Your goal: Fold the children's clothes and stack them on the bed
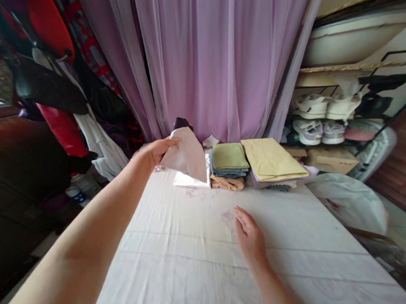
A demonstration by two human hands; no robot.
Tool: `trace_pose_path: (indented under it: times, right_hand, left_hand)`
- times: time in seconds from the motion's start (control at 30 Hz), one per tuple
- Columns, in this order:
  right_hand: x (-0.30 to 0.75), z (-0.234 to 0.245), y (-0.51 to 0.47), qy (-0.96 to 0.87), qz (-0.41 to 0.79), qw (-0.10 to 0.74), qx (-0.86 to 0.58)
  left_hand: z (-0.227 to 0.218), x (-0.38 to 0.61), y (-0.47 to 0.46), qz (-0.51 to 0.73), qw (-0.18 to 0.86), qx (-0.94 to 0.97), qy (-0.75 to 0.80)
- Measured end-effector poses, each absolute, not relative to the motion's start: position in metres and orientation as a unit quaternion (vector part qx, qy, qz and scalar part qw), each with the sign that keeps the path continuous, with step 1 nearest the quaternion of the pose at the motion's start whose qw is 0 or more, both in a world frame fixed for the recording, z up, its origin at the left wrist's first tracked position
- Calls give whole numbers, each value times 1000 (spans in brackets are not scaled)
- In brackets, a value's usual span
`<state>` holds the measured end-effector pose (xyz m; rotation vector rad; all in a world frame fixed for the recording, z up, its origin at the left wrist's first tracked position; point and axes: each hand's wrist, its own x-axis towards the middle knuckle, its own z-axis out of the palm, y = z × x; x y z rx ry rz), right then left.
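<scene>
My left hand [161,150], stretched out to the far side of the table, pinches the edge of a pale pinkish fabric piece [186,155]. The piece hangs in a flat fan shape above a white folded sheet [193,180] and hides part of it. My right hand [250,236] is over the near middle of the table, its fingers loosely extended and nothing in it. Beyond it lies a stack of folded cloths with a green cloth [229,156] on top and a tan cloth [227,182] at the bottom. To their right, a yellow folded cloth [274,159] tops another pile.
A white cloth covers the table [181,254]. Behind it hangs a purple curtain [211,64]. Bags and clothes [50,83] hang at the left. On the right stand a rack with shoes [310,106] and a clear plastic bag [350,202]. A dark object [182,122] sits behind the fabric piece.
</scene>
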<state>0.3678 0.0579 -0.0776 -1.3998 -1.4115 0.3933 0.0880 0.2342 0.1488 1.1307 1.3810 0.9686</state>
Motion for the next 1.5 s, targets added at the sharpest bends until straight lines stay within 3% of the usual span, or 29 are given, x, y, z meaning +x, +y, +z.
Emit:
trace_pose_path:
  times: [0.1,0.3,0.77,1.0,1.17,1.5]
  right_hand:
    - [366,-75,57,-595,156,522,-591]
    - [366,-69,56,-612,136,506,-592]
    - [363,-62,55,-624,125,493,-593]
    - [363,-62,56,-626,132,495,-588]
    - [363,-61,56,-628,129,491,-590]
    - [364,-59,54,-629,144,491,-585]
  left_hand:
    - [110,98,250,370,564,434,597]
    - [33,98,251,350,433,455,695]
    - [32,86,260,268,306,543,734]
    - [29,141,238,120,-15,713,691]
    - [11,182,224,71,57,722,685]
    - [10,176,228,33,87,743,663]
